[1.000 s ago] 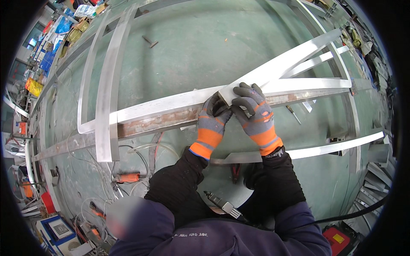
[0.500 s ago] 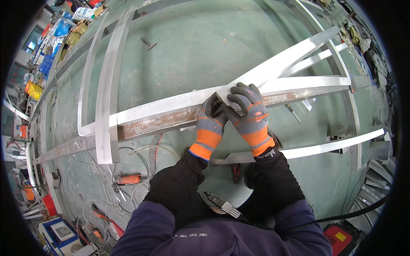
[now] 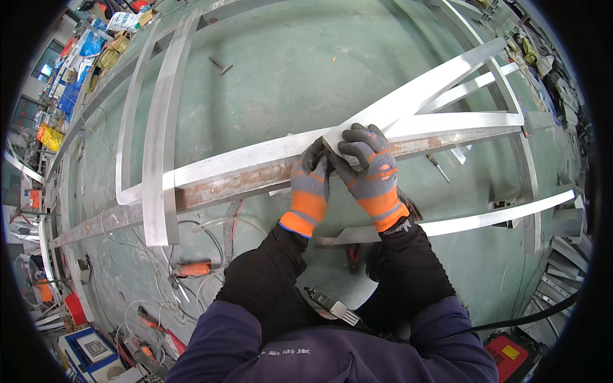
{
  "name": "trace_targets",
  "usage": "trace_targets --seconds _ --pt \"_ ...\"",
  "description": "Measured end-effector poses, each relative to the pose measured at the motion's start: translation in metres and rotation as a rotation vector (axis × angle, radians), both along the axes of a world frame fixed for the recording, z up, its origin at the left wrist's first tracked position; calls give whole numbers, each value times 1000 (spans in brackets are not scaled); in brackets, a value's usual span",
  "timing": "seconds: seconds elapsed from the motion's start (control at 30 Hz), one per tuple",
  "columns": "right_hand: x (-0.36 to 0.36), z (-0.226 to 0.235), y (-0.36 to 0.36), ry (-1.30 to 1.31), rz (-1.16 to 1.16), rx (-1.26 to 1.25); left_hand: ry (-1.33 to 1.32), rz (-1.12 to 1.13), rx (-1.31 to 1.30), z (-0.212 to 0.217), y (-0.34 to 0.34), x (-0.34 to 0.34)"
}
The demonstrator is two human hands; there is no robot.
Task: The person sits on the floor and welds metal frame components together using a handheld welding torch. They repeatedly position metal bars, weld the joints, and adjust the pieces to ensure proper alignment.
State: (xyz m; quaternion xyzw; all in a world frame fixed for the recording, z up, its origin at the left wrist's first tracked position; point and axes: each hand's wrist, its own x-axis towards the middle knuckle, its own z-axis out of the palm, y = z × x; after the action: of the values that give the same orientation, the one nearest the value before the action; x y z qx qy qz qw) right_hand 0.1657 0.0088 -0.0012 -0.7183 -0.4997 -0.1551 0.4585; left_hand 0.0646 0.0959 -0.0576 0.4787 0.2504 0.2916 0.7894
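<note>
Steel flat bar, pale and brushed, is what both gloved hands are busy with: the left hand [image 3: 311, 185] and the right hand [image 3: 370, 169] meet at the cut end of a diagonal strip [image 3: 421, 89] where it lands on the long horizontal strip [image 3: 242, 159], which lies along a rusty beam [image 3: 236, 186] on the green floor [image 3: 287, 64]. The right hand's fingers curl down over the strip's end, pressing it; the left hand's fingers are bent in against the same corner from the near side. Whether either actually pinches the metal or only bears on it, I cannot tell from up here.

To my eye the step is seating that end square on the joint. It would go best with flat pressure from the palms and fingertips kept off the sawn edge, which looks sharp even through gloves.

Room is good beyond the beam, where the floor is open. Nearer the person it tightens: another curved strip [image 3: 485, 220] lies just beside the right forearm, hoses and an orange tool [image 3: 191, 268] clutter the left, and two upright-running strips [image 3: 159, 147] cross the beam well to the left.
</note>
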Motion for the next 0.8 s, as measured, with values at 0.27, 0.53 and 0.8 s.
trace_targets --seconds 0.27,0.53,0.8 --pt "10 4 -4 -21 73 -6 53 -51 -74 -2 14 -1" --pt "18 4 -8 2 124 -61 130 -109 126 -7 20 -6" --pt "22 4 -19 -12 171 -192 177 -40 -43 5 18 -2"
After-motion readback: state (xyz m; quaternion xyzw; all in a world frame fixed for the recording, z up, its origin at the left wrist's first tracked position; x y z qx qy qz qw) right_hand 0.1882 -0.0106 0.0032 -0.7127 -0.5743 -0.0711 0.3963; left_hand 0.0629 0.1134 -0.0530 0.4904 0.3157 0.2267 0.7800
